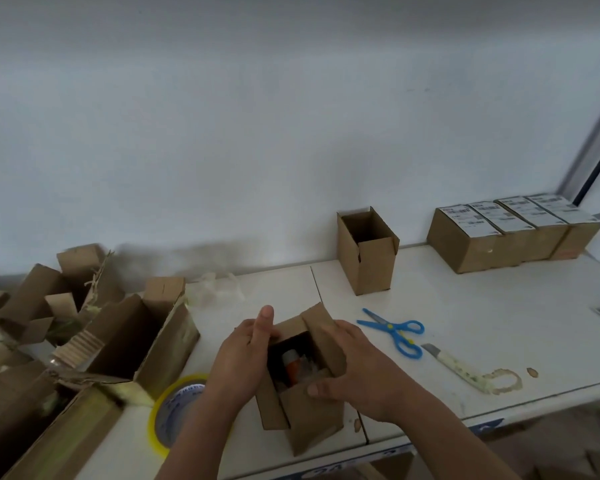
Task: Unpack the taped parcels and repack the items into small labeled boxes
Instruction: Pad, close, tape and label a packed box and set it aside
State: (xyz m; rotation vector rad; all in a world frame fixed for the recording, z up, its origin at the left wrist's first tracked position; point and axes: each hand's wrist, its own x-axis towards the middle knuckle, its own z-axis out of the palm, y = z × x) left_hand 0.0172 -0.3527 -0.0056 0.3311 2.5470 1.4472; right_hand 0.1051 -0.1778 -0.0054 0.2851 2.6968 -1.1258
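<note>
Small box (302, 403) stands upright near the front edge of the white table (499, 323), and we have both hands on it. Our left hand (239, 355) presses flat against its left flap, fingers straight. Our right hand (357, 368) curls over the right flap, thumb on the near flap. Inside we see an orange-and-white item (290, 367); any writing on it is too blurred to read. A tape roll (174, 410) with unreadable blue print lies left of the box, beside opened parcels (118, 341). Blue scissors (395, 332) and a utility knife (454, 365) lie to the right. Farther back stand an open empty box (368, 251) and four labeled boxes (513, 230), their labels illegible. Bare tabletop lies between.
</note>
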